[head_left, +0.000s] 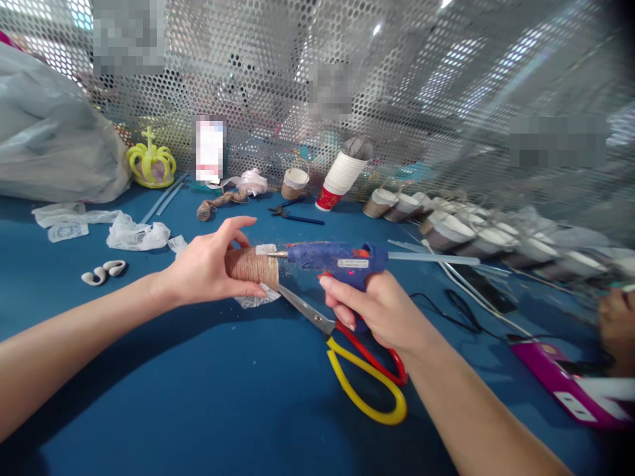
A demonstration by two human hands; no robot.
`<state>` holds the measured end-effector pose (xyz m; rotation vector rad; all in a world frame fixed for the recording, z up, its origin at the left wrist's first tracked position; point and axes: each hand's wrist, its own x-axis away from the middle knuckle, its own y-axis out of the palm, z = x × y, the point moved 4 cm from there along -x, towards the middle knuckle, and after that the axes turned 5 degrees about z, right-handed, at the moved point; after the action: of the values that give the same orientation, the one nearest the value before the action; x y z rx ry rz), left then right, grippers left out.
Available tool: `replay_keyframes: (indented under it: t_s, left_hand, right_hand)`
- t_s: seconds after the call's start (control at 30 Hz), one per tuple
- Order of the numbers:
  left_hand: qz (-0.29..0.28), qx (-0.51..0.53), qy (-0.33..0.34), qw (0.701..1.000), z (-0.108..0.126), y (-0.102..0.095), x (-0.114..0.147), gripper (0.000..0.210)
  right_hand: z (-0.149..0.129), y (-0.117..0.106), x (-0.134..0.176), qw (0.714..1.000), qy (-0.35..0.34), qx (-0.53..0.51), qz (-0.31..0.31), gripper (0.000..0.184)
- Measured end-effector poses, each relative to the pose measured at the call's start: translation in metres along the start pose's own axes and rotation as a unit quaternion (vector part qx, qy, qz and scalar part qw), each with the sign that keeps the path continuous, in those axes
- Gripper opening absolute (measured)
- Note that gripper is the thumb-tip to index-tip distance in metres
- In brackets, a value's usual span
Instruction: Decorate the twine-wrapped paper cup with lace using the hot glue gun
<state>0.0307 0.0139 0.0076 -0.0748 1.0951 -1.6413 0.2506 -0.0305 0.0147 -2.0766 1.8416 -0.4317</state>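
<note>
The left hand (201, 268) holds a twine-wrapped cylinder (252, 270) sideways above the blue surface (223, 390), its fingers (231, 229) curved around it with the thumb along the near side and the index finger lifted off the top. White lace (258, 297) shows below the cylinder, and a small white strip (265, 249) sits at its upper edge.

The right hand (372, 307) has its fingers closed around the handle of a blue glue gun (332, 256), whose metal nozzle points left, right by the white strip — whether it touches, I cannot tell. A translucent glue stick (434, 258) juts from the back of the gun, and a small red light shows on its side. Under the gun lie scissors (317, 318) with one red and one yellow handle, the blades reaching toward the cylinder.

Farther back stand a yellow crown (151, 162), a skein of twine (213, 206), a pink ribbon bundle (252, 182), a small handled cup (295, 183), dark-handled pliers (297, 217) and a tilted stack of paper cups (344, 175) — with rows of small pails (449, 231) to the right. Another person's hand (615, 320) shows at the right edge, near a magenta power strip (550, 377).
</note>
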Motion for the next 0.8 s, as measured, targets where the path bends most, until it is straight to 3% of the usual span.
replay_keyframes:
  t_s: [0.33, 0.8]
  left_hand:
    - [0.017, 0.056, -0.059, 0.997, -0.010, -0.004, -0.004, 0.087]
    - [-0.005, 0.129, -0.139, 0.982, -0.016, -0.002, -0.005, 0.090]
  right_hand:
    - [-0.011, 0.001, 0.004, 0.999, 0.008, 0.050, -0.020, 0.037]
    - [-0.014, -0.003, 0.004, 0.996, 0.000, 0.074, -0.050, 0.038]
